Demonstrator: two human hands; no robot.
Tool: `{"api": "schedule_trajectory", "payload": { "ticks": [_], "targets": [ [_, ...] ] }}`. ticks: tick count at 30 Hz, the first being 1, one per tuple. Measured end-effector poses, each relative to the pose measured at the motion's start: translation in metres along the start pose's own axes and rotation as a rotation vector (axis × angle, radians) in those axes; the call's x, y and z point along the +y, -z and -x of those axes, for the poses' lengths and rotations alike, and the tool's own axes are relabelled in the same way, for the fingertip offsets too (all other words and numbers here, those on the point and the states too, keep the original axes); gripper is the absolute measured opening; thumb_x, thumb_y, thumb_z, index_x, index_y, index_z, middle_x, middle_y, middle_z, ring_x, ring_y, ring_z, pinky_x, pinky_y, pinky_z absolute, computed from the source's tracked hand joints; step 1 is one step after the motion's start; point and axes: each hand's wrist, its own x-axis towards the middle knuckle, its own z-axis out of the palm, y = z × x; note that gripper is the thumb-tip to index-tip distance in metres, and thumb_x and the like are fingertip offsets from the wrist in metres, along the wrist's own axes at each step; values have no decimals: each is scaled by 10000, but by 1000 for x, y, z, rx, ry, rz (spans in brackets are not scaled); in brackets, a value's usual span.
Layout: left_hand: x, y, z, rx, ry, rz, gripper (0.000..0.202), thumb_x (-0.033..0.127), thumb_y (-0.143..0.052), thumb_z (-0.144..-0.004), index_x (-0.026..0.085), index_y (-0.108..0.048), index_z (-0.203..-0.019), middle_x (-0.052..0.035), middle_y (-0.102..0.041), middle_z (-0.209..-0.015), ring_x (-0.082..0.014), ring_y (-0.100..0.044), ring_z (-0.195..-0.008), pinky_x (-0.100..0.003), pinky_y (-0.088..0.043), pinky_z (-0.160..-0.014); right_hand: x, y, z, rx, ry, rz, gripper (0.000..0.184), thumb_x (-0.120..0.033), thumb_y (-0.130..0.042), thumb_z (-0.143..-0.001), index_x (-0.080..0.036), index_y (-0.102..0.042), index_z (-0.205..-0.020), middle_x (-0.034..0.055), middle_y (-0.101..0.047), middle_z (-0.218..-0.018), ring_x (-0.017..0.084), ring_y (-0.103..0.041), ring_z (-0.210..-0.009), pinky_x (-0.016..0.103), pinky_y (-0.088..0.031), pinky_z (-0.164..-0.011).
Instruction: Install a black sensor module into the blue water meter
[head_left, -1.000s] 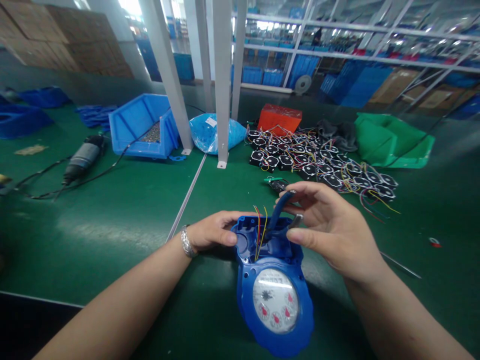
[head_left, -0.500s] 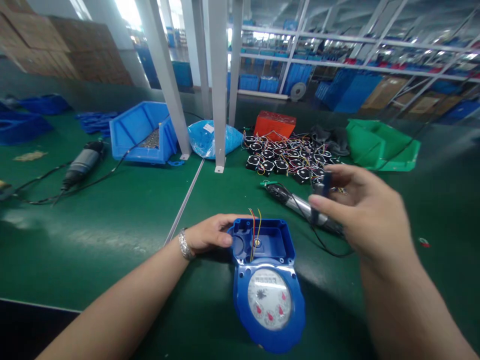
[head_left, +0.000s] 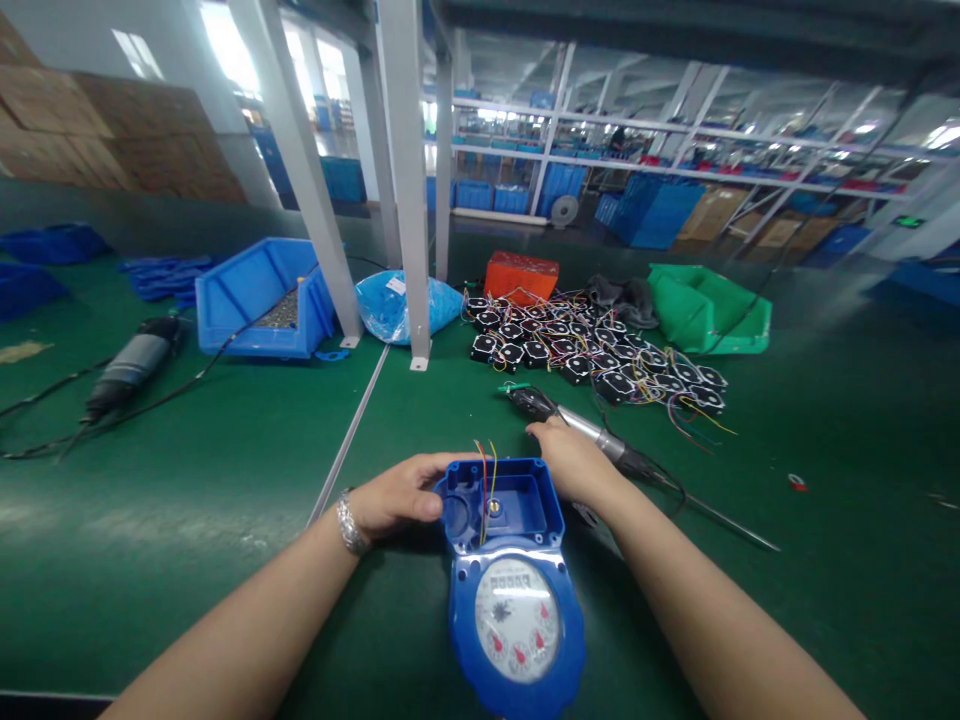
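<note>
A blue water meter with a round dial lies in front of me. Its open rectangular box faces up, and red and yellow wires rise from inside. My left hand grips the box's left wall, thumb on the near side and fingers behind. Close against the box's far right corner is my right hand, its fingers curled and partly hidden; what they hold I cannot make out. Under that wrist a dark part with a pale outline shows in part.
Beyond my right hand lies an electric screwdriver; another driver is at left. Several black wired modules lie before a red box and a green bin. A blue bin stands beside grey posts.
My right hand has moved left and down from above the screwdriver to the meter box; the dark block it held is out of sight. My left hand keeps its grip. The view has shifted.
</note>
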Motion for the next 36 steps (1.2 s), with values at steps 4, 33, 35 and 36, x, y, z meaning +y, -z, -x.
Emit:
{"api": "schedule_trajectory", "payload": {
  "ticks": [4,33,35,36],
  "targets": [
    [-1,0,0,-9,8,43,728,460,-754,-569,141,-536,-1186,-150,-606,-1101,-302,-555,-1016,-452,-373,-930,1,7,6,-18,47,-28,413,-291,-646,-748,-107,-577,-1112,115,-530,-1041,192,-526,-946,216,-413,-806],
    [-2,-5,0,-89,-14,129,662,411,-733,-627,158,-527,-1203,-155,-559,-1197,-301,-539,-1068,-449,-371,-949,128,14,-28,285,-539,204,487,-292,-494,-897,-211,-321,-1345,92,-389,-1226,257,-384,-1135,545,-246,-1002],
    [-2,-5,0,-82,-12,117,684,427,-735,-618,153,-521,-1208,-157,-556,-1200,-302,-534,-1074,-448,-357,-962,128,12,-27,254,-559,210,530,-305,-501,-894,-215,-279,-1366,99,-402,-1201,256,-399,-1118,526,-284,-984],
    [-3,-4,0,-79,-8,112,696,433,-736,-614,152,-516,-1212,-159,-552,-1204,-305,-528,-1082,-450,-348,-969,128,11,-27,241,-566,211,540,-310,-500,-895,-211,-267,-1371,102,-406,-1193,255,-402,-1114,519,-296,-978]
  ]
}}
